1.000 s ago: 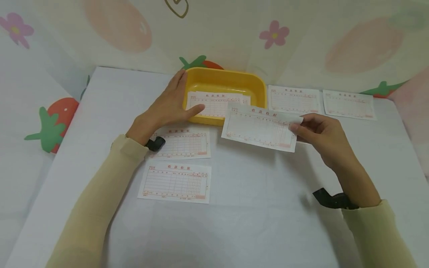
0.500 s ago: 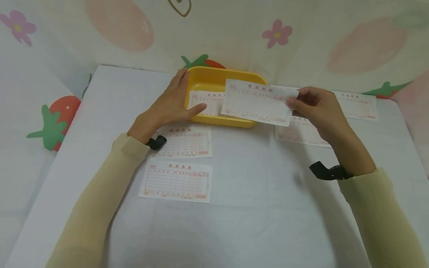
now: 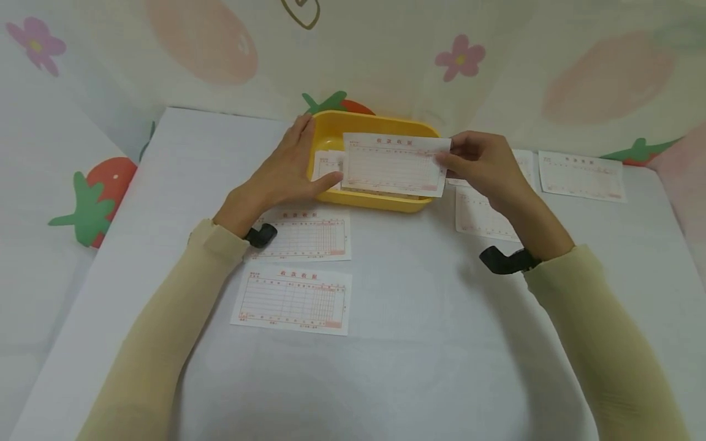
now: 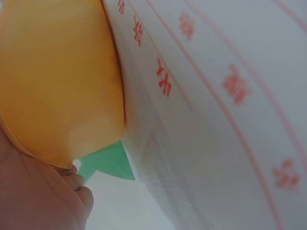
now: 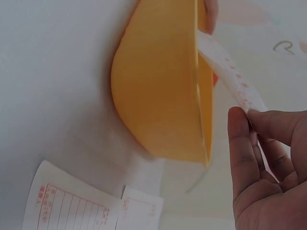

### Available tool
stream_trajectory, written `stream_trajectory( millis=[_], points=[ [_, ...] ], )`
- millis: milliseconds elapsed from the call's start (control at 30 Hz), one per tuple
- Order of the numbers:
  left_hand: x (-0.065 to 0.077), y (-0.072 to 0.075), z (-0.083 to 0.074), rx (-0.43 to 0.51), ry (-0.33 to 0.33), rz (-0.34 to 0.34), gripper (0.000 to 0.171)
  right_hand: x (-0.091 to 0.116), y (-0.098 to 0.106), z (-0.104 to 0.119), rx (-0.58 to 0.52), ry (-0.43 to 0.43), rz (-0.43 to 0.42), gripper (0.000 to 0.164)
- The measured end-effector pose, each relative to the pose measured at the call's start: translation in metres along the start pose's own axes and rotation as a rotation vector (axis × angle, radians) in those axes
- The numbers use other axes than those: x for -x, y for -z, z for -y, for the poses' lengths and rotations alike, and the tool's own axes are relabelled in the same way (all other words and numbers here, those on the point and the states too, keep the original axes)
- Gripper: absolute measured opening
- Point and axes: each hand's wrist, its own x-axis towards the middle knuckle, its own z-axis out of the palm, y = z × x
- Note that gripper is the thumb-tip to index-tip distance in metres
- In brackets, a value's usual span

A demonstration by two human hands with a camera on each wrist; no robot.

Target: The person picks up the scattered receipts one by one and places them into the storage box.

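Observation:
My right hand pinches a white receipt slip with red print by its right edge, thumb in front. The slip is tilted over a yellow plastic basin; in the right wrist view it slopes across the basin's rim. My left hand holds the basin's left side, fingers along the outer wall and thumb over the front rim. Inside the basin, other slips are mostly covered by the held one. Large red print on a slip fills much of the left wrist view.
Two receipt slips lie in front of the basin, the upper partly under my left wrist. Right of the basin lie further slips, some partly hidden by my right hand. A patterned cloth wall rises behind the white table.
My right hand has carried the receipt slip up and left until it hangs over the basin, uncovering slips on the table at right. My left hand has stayed on the basin.

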Motion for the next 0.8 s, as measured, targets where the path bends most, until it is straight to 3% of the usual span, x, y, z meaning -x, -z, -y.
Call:
stream_trajectory(
  millis=[400,567,800],
  points=[
    [0.001,-0.002,-0.002,0.009,-0.014,-0.001,0.117,-0.005,-0.015,-0.003,0.084,0.017,0.016,0.031],
    [-0.001,-0.004,-0.004,0.01,-0.018,-0.004,0.117,0.003,-0.011,-0.004,0.125,0.024,-0.001,0.037],
    [-0.002,-0.004,-0.003,0.0,-0.037,-0.019,0.115,0.016,-0.002,-0.009,0.1,0.059,-0.038,0.04]
  ],
)
